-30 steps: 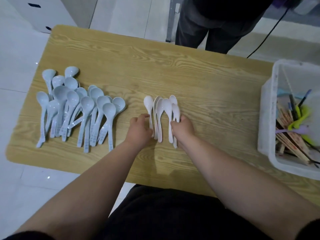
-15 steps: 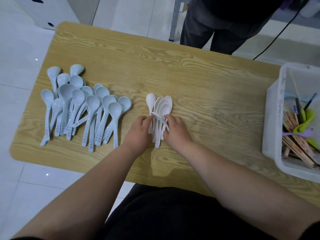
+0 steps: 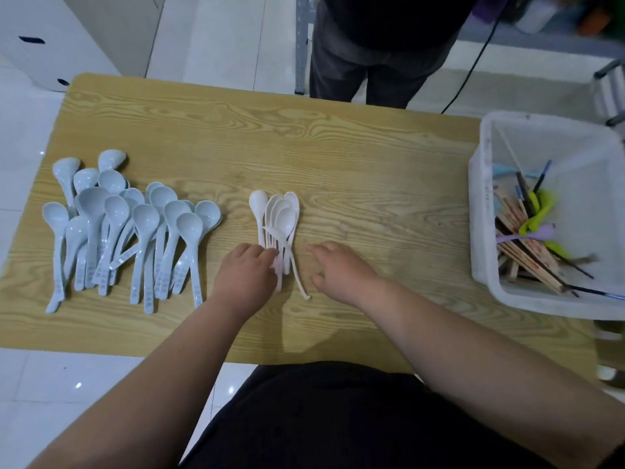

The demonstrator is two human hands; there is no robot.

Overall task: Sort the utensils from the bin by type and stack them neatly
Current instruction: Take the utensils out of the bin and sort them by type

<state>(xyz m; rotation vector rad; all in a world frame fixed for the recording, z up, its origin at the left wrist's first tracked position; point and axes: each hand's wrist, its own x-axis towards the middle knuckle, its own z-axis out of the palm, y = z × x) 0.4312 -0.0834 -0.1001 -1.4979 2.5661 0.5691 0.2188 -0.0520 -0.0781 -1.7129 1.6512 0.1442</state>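
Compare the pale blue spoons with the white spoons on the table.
The pale blue spoons are many and sprawled; the white spoons are few and nested. The blue pile lies untouched; the left hand touches the white handles. Both lie on the wooden table, bowls away.

Wooden table [image 3: 338, 147], standing person [image 3: 382, 45] beyond, white cabinet [image 3: 67, 38] far left

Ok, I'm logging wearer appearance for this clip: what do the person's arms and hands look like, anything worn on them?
The left forearm and right forearm are bare; a dark edge at the lower right corner may be a sleeve. The left hand and right hand wear no gloves; no ring, watch or bracelet shows. A black garment covers the torso.
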